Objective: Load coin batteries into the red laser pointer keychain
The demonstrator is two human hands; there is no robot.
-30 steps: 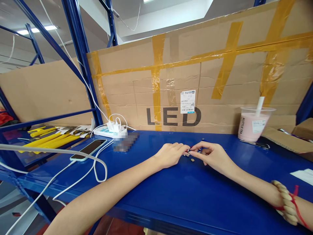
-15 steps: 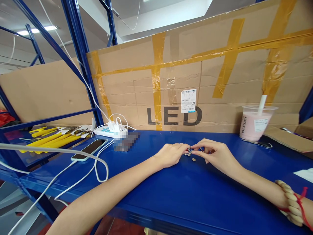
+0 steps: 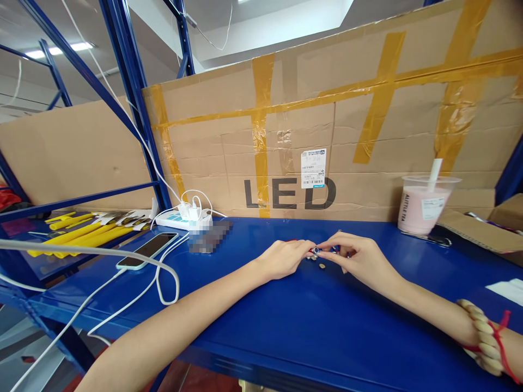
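My left hand (image 3: 284, 258) lies low over the blue tabletop, closed, with a bit of something red (image 3: 291, 240) showing behind its knuckles. Most of that red thing is hidden by the fingers. From the right, my right hand (image 3: 362, 256) meets its fingertips, thumb and forefinger pinching a small shiny round metal piece (image 3: 315, 250). Just under the fingers a few small silvery discs lie on the table, one disc (image 3: 322, 266) a little apart from the others. Something small and blue shows partly behind the right hand's fingers; its kind is unclear.
A pink drink cup (image 3: 425, 207) with a straw stands at the right, near an open carton (image 3: 482, 231). At left are a charging phone (image 3: 149, 250), white cables and a power strip (image 3: 175, 219). Yellow-handled tools (image 3: 87, 237) lie beyond the post. Taped cardboard (image 3: 229, 158) backs the table.
Both hands stay together in nearly the same pose over the discs. A little more of the red thing shows behind my left hand. The whole view has shifted slightly.
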